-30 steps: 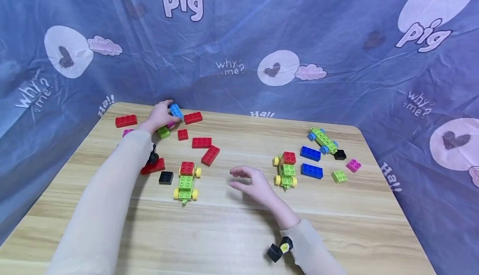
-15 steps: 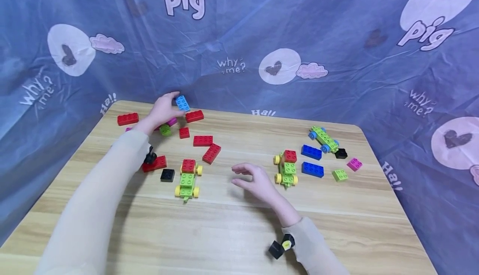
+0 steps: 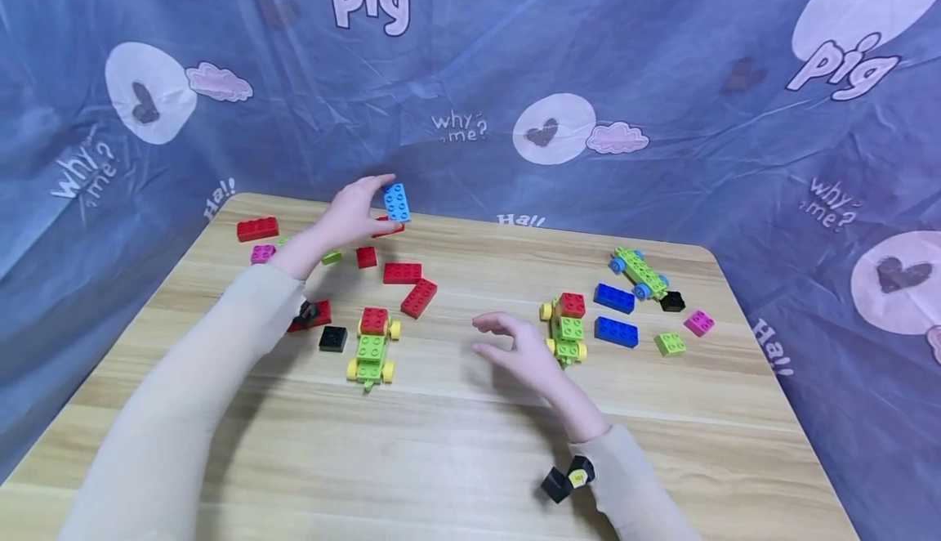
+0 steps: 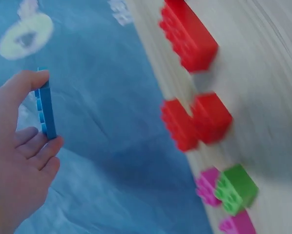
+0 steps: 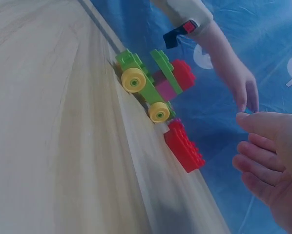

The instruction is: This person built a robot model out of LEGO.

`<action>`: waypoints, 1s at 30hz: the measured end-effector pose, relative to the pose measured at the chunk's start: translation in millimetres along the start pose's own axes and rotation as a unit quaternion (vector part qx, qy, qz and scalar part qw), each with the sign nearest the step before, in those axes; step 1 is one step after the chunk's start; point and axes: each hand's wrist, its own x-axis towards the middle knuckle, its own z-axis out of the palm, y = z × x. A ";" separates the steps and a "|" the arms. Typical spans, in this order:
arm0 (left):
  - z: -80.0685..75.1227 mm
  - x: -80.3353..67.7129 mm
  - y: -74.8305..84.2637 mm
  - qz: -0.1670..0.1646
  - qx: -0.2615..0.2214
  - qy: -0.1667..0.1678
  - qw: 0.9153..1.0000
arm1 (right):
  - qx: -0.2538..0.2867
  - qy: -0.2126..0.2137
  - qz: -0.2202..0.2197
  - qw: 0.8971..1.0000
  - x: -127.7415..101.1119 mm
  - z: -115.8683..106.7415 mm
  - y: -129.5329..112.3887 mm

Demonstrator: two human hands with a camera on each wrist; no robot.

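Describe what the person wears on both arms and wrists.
Both arms are covered by long, loose cream sleeves, the left sleeve and the right sleeve. Each cuff carries a small black device: the left wrist device and the right wrist device, which has a yellow mark. Both hands are bare.

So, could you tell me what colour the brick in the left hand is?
Light blue brick, clearest in the head view.

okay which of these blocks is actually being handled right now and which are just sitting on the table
In hand: light blue brick, pinched by the left hand.

Lying about: green cars with yellow wheels, dark blue bricks, loose red bricks. The right hand holds nothing.
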 end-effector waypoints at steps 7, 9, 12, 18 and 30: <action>2.3 -21.5 37.9 0.045 -0.022 -0.005 0.999 | -0.001 0.017 -0.033 0.999 -5.5 -6.8 3.1; 3.6 -28.9 48.0 0.059 -0.031 -0.012 0.998 | 0.001 0.022 -0.036 0.999 -6.9 -8.0 3.7; 6.7 -41.8 62.5 0.080 -0.036 -0.025 0.996 | 0.002 0.029 -0.033 0.999 -8.9 -9.9 3.9; 20.7 -67.8 84.6 0.110 -0.016 -0.053 0.992 | 0.011 0.026 -0.036 0.999 -10.8 -13.6 4.6; 64.0 -107.3 113.4 0.110 -0.008 -0.124 0.986 | 0.036 0.014 -0.076 0.996 -16.3 -20.1 3.2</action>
